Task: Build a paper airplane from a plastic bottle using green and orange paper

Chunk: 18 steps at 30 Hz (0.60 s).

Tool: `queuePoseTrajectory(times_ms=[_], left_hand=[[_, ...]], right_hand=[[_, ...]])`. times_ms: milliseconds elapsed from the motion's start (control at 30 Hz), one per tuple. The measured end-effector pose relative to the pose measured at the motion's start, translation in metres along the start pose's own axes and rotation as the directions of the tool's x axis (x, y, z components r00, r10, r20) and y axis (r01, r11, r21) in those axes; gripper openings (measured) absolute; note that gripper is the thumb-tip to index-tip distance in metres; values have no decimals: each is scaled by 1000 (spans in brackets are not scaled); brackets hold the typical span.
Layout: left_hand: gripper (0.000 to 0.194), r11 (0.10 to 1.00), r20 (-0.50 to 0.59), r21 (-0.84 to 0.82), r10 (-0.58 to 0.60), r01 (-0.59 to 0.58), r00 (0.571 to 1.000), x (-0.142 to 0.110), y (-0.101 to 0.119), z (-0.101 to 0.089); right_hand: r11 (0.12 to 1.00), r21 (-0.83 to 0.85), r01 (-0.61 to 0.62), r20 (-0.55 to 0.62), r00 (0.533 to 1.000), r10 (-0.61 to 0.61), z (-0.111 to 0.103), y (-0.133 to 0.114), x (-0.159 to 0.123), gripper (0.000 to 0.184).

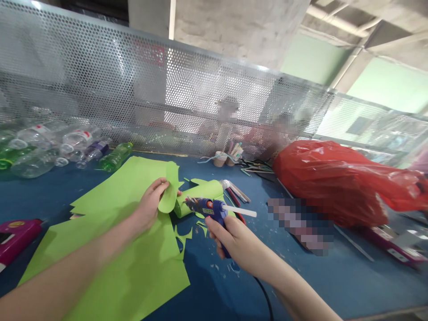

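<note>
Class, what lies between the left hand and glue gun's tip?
In the head view: the green paper piece in the left hand, then the wrapped bottle.

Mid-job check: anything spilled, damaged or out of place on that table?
Loose green scraps lie ragged on the blue table beside the large green sheets, looking like offcuts. Pale flecks mark the surface near the right hand; spill or wear, I can't tell.

Glue gun (218, 208) in right grip (236, 236)

Red plastic bag (334, 183) on tabletop (334, 285). Perf. metal screen (100, 67) behind bag; cups (220, 159) w/ pens (238, 150) L of bag.
</note>
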<state>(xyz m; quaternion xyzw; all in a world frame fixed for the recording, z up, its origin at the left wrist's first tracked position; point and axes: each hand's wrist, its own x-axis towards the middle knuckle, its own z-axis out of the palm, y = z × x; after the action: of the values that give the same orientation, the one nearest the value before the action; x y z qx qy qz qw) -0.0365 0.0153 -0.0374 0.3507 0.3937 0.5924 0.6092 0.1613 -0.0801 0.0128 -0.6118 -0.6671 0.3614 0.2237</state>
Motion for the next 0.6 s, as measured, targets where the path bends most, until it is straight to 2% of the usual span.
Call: queuePoseTrajectory(times_ms=[300, 600], left_hand=[[5, 1000, 7, -13, -5, 5, 1000, 0, -1, -1], [5, 1000, -4, 1, 0, 0, 1000, -1, 2, 1]], right_hand=[[999, 50, 14, 41, 999, -16, 5, 7, 4, 45], [995, 104, -7, -4, 1000, 7, 0, 13, 7, 43]])
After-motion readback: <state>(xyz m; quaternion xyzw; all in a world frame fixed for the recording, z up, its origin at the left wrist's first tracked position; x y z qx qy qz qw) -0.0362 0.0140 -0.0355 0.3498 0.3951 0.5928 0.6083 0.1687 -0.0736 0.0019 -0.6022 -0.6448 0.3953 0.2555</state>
